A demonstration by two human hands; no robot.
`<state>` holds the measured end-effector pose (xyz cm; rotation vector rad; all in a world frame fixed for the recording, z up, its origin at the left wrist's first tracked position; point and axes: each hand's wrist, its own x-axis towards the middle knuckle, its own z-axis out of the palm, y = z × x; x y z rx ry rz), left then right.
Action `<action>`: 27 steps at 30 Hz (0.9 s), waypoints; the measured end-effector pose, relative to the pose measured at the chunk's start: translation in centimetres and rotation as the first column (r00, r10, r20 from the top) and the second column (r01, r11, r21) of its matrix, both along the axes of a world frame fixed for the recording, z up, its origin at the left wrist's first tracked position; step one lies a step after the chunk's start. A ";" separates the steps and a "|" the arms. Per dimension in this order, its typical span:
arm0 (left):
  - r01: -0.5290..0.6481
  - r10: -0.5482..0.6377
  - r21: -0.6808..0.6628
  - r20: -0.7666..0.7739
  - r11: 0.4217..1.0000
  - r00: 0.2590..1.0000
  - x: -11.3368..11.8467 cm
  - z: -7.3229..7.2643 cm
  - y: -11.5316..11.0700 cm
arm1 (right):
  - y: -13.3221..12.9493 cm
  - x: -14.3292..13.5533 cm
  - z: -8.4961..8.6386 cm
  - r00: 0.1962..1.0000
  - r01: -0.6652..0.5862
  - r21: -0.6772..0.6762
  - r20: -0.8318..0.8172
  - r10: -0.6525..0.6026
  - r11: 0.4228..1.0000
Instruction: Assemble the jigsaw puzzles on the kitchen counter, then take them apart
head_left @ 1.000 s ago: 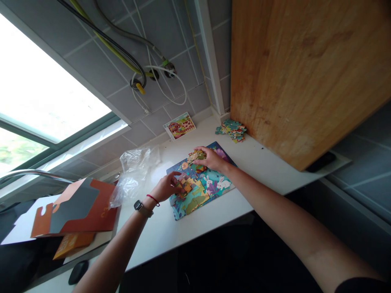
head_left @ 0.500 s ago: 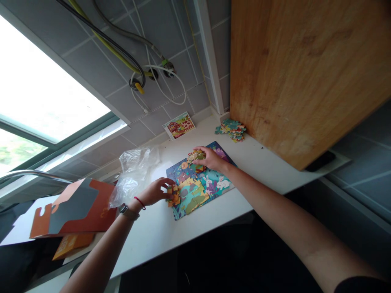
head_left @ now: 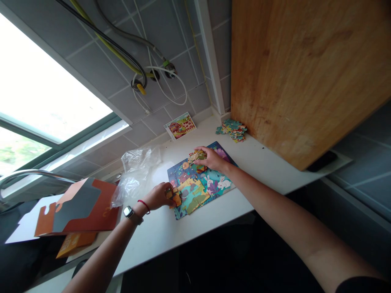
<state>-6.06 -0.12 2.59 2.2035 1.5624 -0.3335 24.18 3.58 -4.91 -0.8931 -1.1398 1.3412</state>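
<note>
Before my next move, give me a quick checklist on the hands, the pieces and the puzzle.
1. Left hand at the orange pieces: ok, fingers touching them.
2. Orange pieces lying flat: cannot tell, fingers partly hide them.
3. Right hand on the stack of pieces: ok, thumb and fingers around it.
4. Puzzle fully visible: not ok, hands cover parts.
5. Plastic bag apart from puzzle: ok.
6. Picture card unobstructed: ok.

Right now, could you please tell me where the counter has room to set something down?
The counter is bare between the puzzle and wooden board, and between puzzle and left forearm. It's crowded at the left hand, right hand and loose pieces.
</note>
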 end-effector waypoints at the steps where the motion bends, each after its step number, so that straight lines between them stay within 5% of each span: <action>1: 0.000 0.000 0.002 0.010 1.000 1.000 0.0 0.1 -0.1 | 0.0 0.0 0.1 1.000 -0.001 -0.003 -0.015 0.001 1.000; 6: -0.017 0.050 -0.155 0.213 0.988 0.976 -0.6 1.3 -0.5 | -0.3 0.1 0.4 0.990 -0.037 -0.051 -0.135 0.030 0.998; 12: -0.061 0.277 -0.435 0.454 0.898 0.847 0.6 1.3 -0.1 | -0.4 0.2 0.5 0.984 -0.052 -0.090 -0.175 0.036 0.995; 14: -0.035 0.228 -0.395 0.453 0.918 0.862 1.7 0.7 0.4 | -0.3 0.1 0.5 0.984 -0.044 -0.094 -0.174 0.027 0.995; 19: 0.085 -0.080 -0.004 0.303 0.996 0.950 3.7 -0.1 1.3 | -0.3 0.2 0.6 0.986 -0.035 -0.084 -0.166 0.021 0.996; 23: 0.110 -0.111 0.013 0.193 0.994 0.975 4.2 0.2 1.5 | -0.2 0.1 0.5 0.987 -0.043 -0.082 -0.157 0.030 0.996; 27: 0.040 -0.035 -0.013 0.257 0.999 0.966 4.3 0.1 1.4 | -0.2 0.0 0.4 0.988 -0.043 -0.085 -0.153 0.029 0.995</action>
